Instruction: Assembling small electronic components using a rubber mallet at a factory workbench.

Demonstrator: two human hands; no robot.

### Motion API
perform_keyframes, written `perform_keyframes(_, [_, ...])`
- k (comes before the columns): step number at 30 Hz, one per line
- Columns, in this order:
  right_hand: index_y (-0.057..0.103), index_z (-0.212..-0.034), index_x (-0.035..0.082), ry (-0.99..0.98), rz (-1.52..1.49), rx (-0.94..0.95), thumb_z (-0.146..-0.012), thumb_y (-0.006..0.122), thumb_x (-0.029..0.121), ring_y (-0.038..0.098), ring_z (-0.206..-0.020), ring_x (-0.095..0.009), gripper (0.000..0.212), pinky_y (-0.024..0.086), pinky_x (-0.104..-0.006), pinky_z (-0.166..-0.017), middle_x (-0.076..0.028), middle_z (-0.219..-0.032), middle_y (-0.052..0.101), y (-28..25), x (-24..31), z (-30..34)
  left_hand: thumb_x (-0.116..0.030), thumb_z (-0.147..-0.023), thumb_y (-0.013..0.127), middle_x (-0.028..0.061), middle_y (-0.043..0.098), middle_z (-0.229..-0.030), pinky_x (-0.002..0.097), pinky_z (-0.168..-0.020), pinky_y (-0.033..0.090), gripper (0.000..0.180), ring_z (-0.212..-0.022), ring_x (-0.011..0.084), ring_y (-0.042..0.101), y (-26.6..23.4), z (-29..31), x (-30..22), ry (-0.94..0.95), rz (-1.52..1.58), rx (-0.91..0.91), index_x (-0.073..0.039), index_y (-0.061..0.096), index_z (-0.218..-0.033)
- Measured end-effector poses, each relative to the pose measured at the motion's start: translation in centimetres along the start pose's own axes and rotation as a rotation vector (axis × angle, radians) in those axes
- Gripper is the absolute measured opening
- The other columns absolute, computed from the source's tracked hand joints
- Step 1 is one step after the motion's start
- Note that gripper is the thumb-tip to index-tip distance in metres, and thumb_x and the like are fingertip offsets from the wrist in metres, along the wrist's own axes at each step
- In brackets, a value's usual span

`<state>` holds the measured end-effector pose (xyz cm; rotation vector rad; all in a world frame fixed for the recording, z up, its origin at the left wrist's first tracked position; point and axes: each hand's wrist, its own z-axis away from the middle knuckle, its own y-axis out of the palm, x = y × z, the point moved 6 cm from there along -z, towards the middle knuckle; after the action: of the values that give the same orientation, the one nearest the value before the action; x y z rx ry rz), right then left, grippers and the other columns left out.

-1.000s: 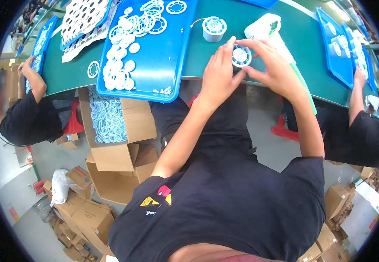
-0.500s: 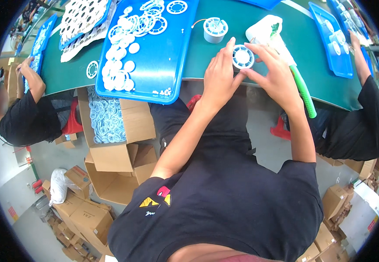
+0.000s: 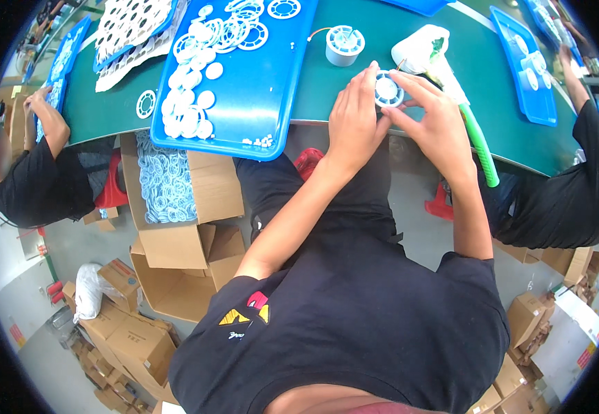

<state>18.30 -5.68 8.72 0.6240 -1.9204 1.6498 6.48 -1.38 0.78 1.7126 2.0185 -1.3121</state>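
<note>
Between my two hands, at the near edge of the green table, is a round white cylindrical housing (image 3: 388, 90) with a slotted, spoked top. My left hand (image 3: 354, 124) presses its fingers along the housing's left side, thumb at the near rim. My right hand (image 3: 436, 119) curls round the right side, with thumb and index finger on the rim. A similar white housing (image 3: 345, 45) with a thin wire stands upright beyond my left hand. Right of my right hand lies a hammer-like tool with a green handle (image 3: 478, 145), its head end wrapped in white (image 3: 421, 48).
Left of my hands, a blue tray (image 3: 251, 103) holds white rings and discs. A loose ring (image 3: 145, 104) and perforated white trays (image 3: 130, 34) lie farther left. Below is a carton (image 3: 216, 186) of rings. Co-workers sit on both sides; another blue tray (image 3: 541, 103) is at right.
My right fingers have drawn in slightly round the housing's rim. Both hands still hold it at nearly the same spot, and the whole view has shifted a little.
</note>
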Motion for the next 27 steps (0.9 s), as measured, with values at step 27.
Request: perform_keyframes(27, [0.064, -0.121, 0.001, 0.251, -0.145, -0.336, -0.110, 0.056, 0.043, 0.059, -0.068, -0.009, 0.045, 0.047, -0.0263, -0.059, -0.004, -0.081, 0.065, -3.8, -5.7, 2.8, -0.024, -0.084, 0.086, 0.0203, 0.052, -0.130, 0.0428, -0.105, 0.047, 0.072, -0.121, 0.0357, 0.056, -0.5, -0.9, -0.2, -0.284, 0.282, -0.059, -0.001, 0.053, -0.144])
